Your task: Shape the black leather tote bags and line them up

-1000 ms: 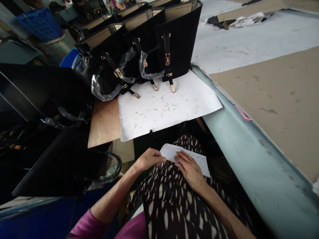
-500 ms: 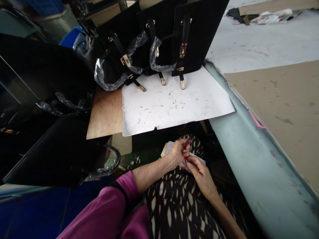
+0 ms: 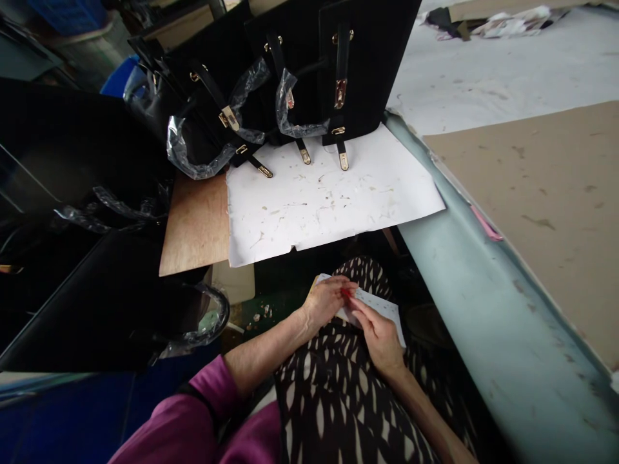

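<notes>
Low in front of me, over my lap, both hands meet at a slim red stick (image 3: 346,293), pen-like, mostly covered by fingers. My left hand (image 3: 324,301) is closed about it from the left, fingers pressed together and pointing right. From the right, my right hand (image 3: 380,332) pinches at the same red stick with its fingertips. Beneath the hands a white booklet or notepad (image 3: 382,305) with small dark marks rests on my patterned apron (image 3: 333,386). A yellow edge shows at its left side, and the hands hide its middle.
Black handbags (image 3: 302,84) with gold clasps and plastic-wrapped handles stand on white paper (image 3: 309,200) over a wooden board (image 3: 196,225). Another black bag (image 3: 91,303) lies at left. A pale blue-green table edge (image 3: 464,283) runs along the right, beside brown board (image 3: 536,193).
My left fingers have straightened from a fist around the red stick, which now shows less. More of the booklet's right part is uncovered. The view has shifted slightly.
</notes>
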`<state>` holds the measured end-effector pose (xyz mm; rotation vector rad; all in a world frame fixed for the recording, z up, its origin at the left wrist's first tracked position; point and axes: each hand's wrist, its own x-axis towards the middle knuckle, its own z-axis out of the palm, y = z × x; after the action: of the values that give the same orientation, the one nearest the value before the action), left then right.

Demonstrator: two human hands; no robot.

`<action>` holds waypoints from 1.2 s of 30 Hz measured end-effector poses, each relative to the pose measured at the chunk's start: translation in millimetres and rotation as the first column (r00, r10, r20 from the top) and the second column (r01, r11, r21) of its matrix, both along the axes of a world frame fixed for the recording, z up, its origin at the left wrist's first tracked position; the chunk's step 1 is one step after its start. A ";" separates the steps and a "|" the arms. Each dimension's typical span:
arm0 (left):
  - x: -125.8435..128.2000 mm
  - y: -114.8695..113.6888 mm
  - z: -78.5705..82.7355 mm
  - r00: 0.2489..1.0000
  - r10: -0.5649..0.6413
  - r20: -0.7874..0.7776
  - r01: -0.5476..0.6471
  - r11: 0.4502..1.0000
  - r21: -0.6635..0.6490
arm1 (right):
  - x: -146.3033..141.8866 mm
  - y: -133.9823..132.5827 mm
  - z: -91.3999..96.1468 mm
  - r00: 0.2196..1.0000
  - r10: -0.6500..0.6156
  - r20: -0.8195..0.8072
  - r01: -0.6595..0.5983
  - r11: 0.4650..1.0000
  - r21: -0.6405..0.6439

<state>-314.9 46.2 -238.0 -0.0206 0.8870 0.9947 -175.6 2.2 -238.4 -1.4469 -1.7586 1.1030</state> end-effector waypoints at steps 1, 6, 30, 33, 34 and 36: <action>-5.1 -3.2 1.3 0.999 -0.030 -0.036 0.031 0.999 0.028 | -0.5 0.5 2.4 0.996 -0.061 -0.059 0.056 0.995 -0.082; -22.1 -14.4 2.4 0.816 -0.231 -0.529 0.344 0.931 0.125 | 3.2 7.3 16.4 0.947 -0.229 -0.225 0.133 0.918 -0.373; -26.6 -32.7 17.1 0.141 -0.016 -0.990 0.856 0.504 0.114 | 10.1 8.7 -1.2 0.755 -0.440 -0.486 -0.011 0.733 -0.680; -24.0 -34.9 14.6 0.119 0.052 -0.991 0.872 0.472 0.130 | 5.4 9.6 -1.4 0.831 -0.352 -0.431 -0.019 0.756 -0.654; -23.7 -35.6 13.8 0.120 0.063 -0.991 0.869 0.475 0.135 | 3.9 10.1 -1.3 0.843 -0.339 -0.417 -0.013 0.763 -0.646; -23.6 -36.8 12.8 0.133 0.055 -0.990 0.855 0.499 0.142 | 1.8 10.9 -0.6 0.863 -0.314 -0.397 -0.006 0.778 -0.629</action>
<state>-338.5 9.5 -225.2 1.7535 1.3643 0.5497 -173.8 13.2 -238.9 -1.4513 -0.9252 1.8654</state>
